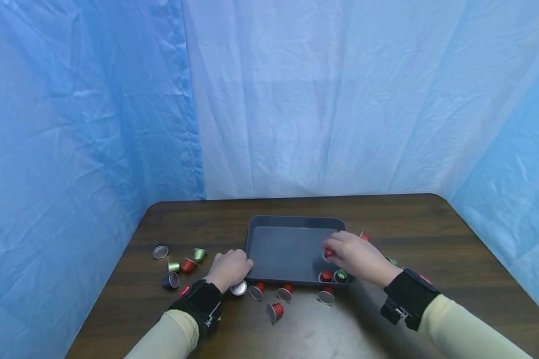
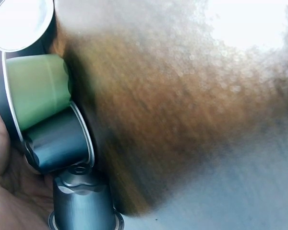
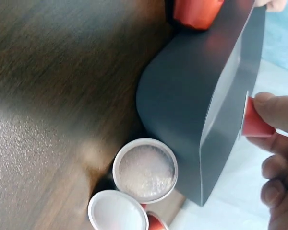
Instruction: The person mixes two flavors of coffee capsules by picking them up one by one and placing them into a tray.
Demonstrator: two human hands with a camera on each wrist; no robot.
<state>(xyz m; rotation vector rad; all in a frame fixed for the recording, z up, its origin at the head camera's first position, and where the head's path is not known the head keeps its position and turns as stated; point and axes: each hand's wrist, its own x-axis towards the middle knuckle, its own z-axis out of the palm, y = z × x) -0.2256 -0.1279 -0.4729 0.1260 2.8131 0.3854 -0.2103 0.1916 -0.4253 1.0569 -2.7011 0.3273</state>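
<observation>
My right hand (image 1: pixel 358 255) pinches a red coffee capsule (image 3: pixel 257 120) between thumb and finger, above the right part of the dark grey tray (image 1: pixel 280 249). Inside the tray's near right corner sit a red capsule (image 1: pixel 325 276) and a green capsule (image 1: pixel 341 275). At the tray's left rim, my left hand (image 1: pixel 228 269) grips the edge with curled fingers; most fingertips are hidden in the head view. Close to that palm, the left wrist view shows a light green capsule (image 2: pixel 41 91), a dark blue capsule (image 2: pixel 62 139) and a grey-blue capsule (image 2: pixel 84 201).
In front of the tray lie several red capsules (image 1: pixel 275 312) and a silver-lidded one (image 1: pixel 238 287). Left of the left hand are green (image 1: pixel 199 255), red (image 1: pixel 188 265) and dark blue (image 1: pixel 170 280) capsules. Another red capsule (image 1: pixel 364 236) stands beyond the right hand. Blue-white sheeting (image 1: pixel 296 99) hangs behind the table.
</observation>
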